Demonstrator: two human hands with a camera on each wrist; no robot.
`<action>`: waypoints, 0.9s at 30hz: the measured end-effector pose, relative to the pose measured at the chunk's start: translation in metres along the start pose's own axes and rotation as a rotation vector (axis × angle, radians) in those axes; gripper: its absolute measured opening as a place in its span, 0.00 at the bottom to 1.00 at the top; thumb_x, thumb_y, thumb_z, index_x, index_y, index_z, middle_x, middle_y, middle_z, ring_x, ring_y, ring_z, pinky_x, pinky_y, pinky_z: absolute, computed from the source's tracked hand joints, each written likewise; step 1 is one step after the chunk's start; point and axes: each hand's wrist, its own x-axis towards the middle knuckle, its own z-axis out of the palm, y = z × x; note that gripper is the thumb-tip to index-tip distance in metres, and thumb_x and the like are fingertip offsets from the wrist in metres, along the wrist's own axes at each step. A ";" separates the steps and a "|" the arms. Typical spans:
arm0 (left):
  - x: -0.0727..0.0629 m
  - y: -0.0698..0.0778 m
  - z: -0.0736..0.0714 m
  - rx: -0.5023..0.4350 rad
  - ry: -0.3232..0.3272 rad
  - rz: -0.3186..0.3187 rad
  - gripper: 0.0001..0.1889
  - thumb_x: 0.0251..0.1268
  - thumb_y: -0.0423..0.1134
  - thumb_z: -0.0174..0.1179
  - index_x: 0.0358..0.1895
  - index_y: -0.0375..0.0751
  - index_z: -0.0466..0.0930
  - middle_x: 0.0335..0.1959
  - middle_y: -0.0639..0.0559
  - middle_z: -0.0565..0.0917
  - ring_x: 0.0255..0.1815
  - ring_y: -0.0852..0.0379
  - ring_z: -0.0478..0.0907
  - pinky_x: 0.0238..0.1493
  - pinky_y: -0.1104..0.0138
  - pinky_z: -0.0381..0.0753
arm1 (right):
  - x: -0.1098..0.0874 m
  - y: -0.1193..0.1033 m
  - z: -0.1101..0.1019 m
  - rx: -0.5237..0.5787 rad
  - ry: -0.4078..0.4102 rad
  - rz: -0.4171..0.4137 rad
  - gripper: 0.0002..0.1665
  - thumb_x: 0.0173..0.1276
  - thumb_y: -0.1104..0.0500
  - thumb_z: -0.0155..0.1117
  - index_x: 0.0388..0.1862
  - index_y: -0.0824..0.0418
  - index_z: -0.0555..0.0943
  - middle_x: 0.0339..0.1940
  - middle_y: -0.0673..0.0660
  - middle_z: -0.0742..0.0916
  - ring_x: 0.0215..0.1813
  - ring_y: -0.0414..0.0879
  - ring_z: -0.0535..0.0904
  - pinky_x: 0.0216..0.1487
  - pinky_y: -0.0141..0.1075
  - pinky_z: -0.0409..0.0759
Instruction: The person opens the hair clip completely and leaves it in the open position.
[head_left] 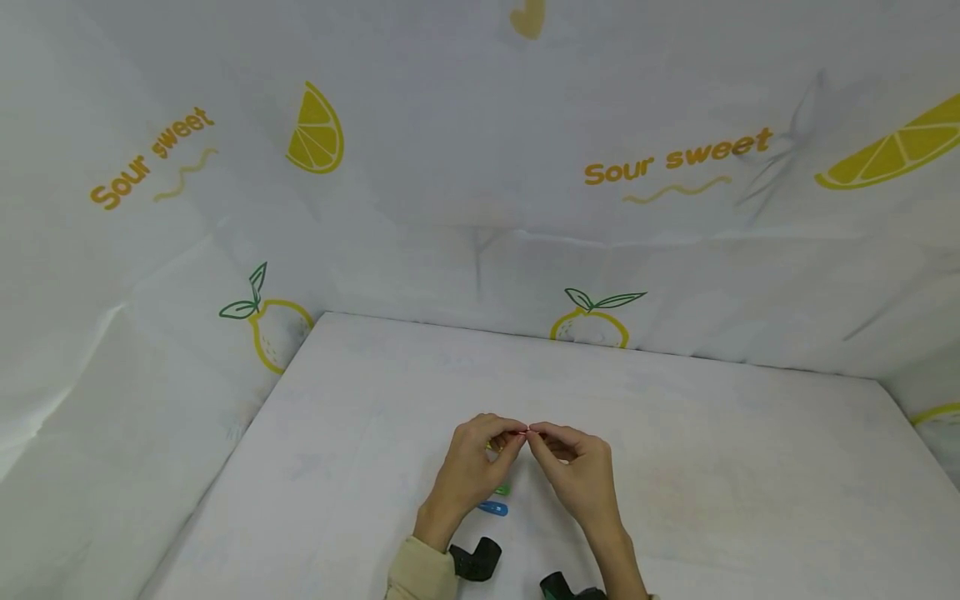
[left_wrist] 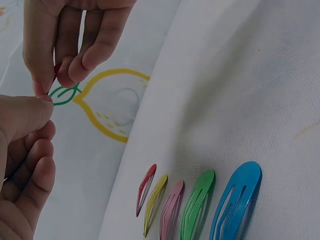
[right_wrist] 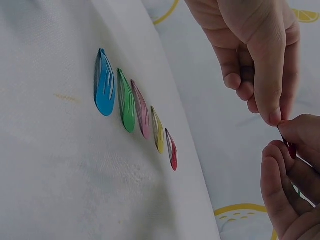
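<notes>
Over the table, my left hand [head_left: 474,462] and right hand [head_left: 583,477] meet fingertip to fingertip. Between them is a small red snap hair clip [right_wrist: 292,150], mostly covered by fingers. The left hand pinches its narrow end between thumb and forefinger, while the right hand grips it nearer the wide end. Below lies a row of snap clips: blue [left_wrist: 241,195], green [left_wrist: 198,202], pink [left_wrist: 171,210], yellow [left_wrist: 156,202] and a second red clip [left_wrist: 145,190]. In the head view the left hand hides part of this row.
The white table [head_left: 712,475] ends at a pale cloth wall [head_left: 450,167] printed with lemons and lettering. Black wrist devices show by the left forearm [head_left: 477,560] and the right forearm [head_left: 562,587]. A beige sleeve [head_left: 422,571] covers the left forearm.
</notes>
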 end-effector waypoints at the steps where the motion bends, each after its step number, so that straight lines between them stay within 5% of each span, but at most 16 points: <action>1: 0.000 0.000 0.000 0.005 0.003 0.001 0.05 0.66 0.31 0.68 0.42 0.37 0.90 0.31 0.50 0.89 0.32 0.62 0.81 0.37 0.73 0.83 | 0.000 0.000 0.000 -0.002 0.003 -0.002 0.04 0.62 0.68 0.74 0.36 0.63 0.91 0.33 0.57 0.93 0.31 0.31 0.84 0.36 0.27 0.85; 27: 0.000 -0.001 0.008 0.064 0.050 0.008 0.05 0.62 0.28 0.70 0.39 0.37 0.92 0.29 0.51 0.90 0.28 0.61 0.83 0.34 0.76 0.81 | -0.002 0.008 0.006 -0.077 0.059 -0.064 0.06 0.61 0.71 0.74 0.33 0.61 0.91 0.29 0.56 0.93 0.28 0.35 0.86 0.33 0.22 0.82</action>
